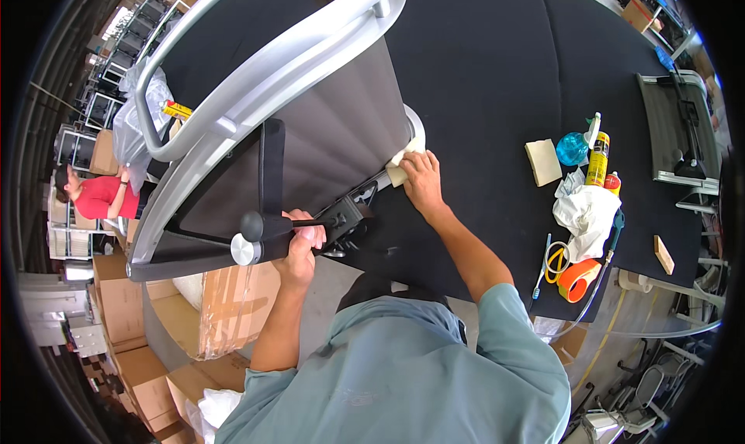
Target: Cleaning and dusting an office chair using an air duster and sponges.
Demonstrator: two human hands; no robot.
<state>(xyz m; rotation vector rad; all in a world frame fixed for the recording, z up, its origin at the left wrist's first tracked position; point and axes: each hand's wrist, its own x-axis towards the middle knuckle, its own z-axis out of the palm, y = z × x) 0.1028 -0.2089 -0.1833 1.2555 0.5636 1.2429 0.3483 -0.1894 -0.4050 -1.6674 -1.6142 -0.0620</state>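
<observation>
The silver-framed, grey-panelled chair (326, 118) is just ahead of the left grip (301, 246), which clasps its black fittings (341, 217). The right grip (421, 180) presses a cream, soft pad (396, 175) against its rim (417, 123); rubbing seems under way, how much remains unclear.

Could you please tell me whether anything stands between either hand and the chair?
Yes, on one side: a pale pad lies between the right hand and the chair, at its lower right edge. The left hand appears to grip the chair directly, with nothing visible between.
</observation>
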